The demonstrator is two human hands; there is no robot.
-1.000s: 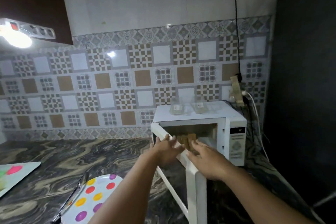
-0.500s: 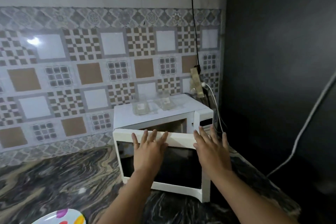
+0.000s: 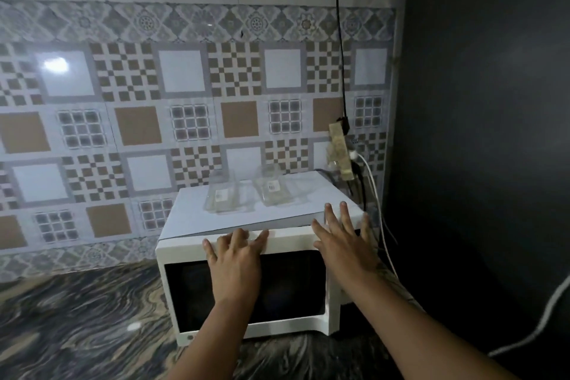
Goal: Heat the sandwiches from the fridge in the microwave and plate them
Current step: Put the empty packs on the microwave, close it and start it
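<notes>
- Head view: the white microwave (image 3: 246, 287) is sitting on the dark marbled counter (image 3: 77, 324) against the patterned tile wall (image 3: 123, 120), and its door (image 3: 191, 296) is looking shut or very nearly shut.
- The left hand (image 3: 236, 265) is pressing flat on the door's upper edge, fingers straight and spread, gripping nothing.
- The right hand (image 3: 345, 244) is lying over the upper right corner of the microwave, fingers likewise straight and fanned wide, holding nothing.
- The sandwiches are not showing (the dark door window is hiding whatever is inside).
- Two clear plastic containers (image 3: 223, 194) (image 3: 274, 187) are standing side by side on the microwave's top; I cannot tell what is in them.
- A power strip (image 3: 340, 151) is hanging beside the microwave's rear right corner, with a black cable (image 3: 339, 40) running up the wall.
</notes>
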